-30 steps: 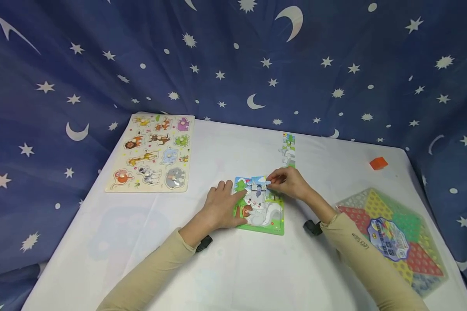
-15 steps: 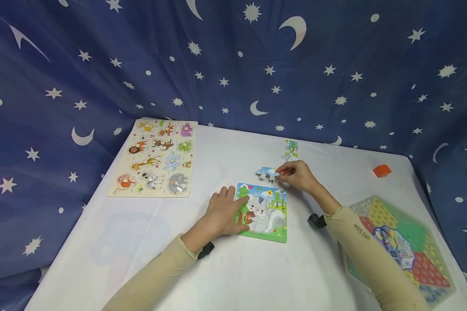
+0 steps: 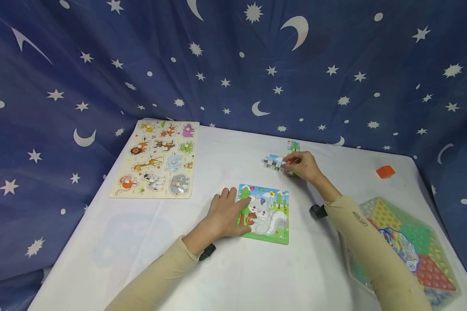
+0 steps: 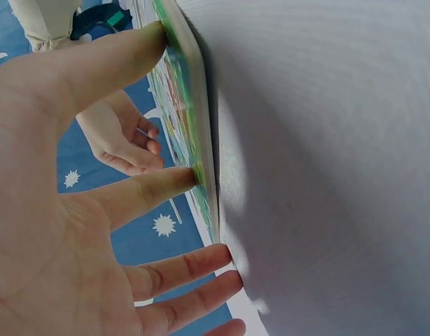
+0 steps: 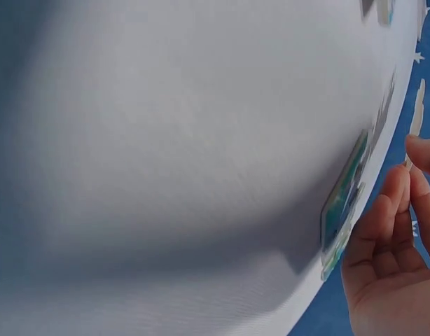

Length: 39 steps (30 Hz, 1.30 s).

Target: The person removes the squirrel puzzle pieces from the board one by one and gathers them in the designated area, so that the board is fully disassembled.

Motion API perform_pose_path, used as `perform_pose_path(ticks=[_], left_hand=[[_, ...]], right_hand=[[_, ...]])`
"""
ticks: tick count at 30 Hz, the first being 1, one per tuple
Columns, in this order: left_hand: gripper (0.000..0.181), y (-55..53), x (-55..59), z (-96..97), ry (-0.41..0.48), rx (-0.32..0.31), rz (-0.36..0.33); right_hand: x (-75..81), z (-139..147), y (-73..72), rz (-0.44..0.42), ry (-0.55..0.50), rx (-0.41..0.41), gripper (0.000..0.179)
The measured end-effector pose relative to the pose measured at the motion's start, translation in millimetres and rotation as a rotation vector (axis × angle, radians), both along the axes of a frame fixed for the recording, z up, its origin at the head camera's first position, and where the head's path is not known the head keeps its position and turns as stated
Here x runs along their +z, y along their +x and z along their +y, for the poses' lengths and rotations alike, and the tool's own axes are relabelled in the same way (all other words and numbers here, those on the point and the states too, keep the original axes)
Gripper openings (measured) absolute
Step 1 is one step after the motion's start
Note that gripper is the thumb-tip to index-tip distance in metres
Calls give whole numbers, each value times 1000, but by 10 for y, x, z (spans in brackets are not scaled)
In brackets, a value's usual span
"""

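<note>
A square squirrel jigsaw puzzle lies on the white table. My left hand rests at its left edge, thumb and index finger on the board and the other fingers spread past it; the left wrist view shows those two fingertips touching its rim. Beyond the puzzle, my right hand pinches the right end of a strip of joined jigsaw pieces, blue sky on top. The strip is seen thin and edge-on in the right wrist view. More joined pieces lie behind that hand, partly hidden by it.
A wooden animal peg puzzle lies at the back left. An orange block sits at the far right. In front of it lies a hexagonal Chinese checkers set, partly under my right sleeve. A blue starry curtain hangs behind the table.
My right hand has carried the strip of pieces from over the puzzle's top edge away to the far side, near the other joined pieces. The left hand stays on the puzzle. The view shifts slightly.
</note>
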<state>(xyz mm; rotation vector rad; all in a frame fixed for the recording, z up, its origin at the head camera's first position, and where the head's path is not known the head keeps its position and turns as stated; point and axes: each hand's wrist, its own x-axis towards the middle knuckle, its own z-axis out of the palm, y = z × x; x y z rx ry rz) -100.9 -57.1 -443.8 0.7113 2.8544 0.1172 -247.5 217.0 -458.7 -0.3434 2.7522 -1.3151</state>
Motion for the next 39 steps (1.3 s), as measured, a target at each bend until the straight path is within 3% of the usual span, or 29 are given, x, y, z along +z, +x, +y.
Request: perform_pose_path(ticks=[11,20,34,39], left_hand=[[84,-10,5,-17,11,6,-6],[84,2,-7,-12,10,3,-2],[84,-3,-12,0,-22,6,-2],[84,6,-25,3,0,12,-12]], right_hand=[[-19,-57,-298,-23,-8,-117,18],[-31,-55,-427,-52,30,-149,20],[7,7,-620,4,113,-175,20],[-19,11,-676,-36,118,-188,19]])
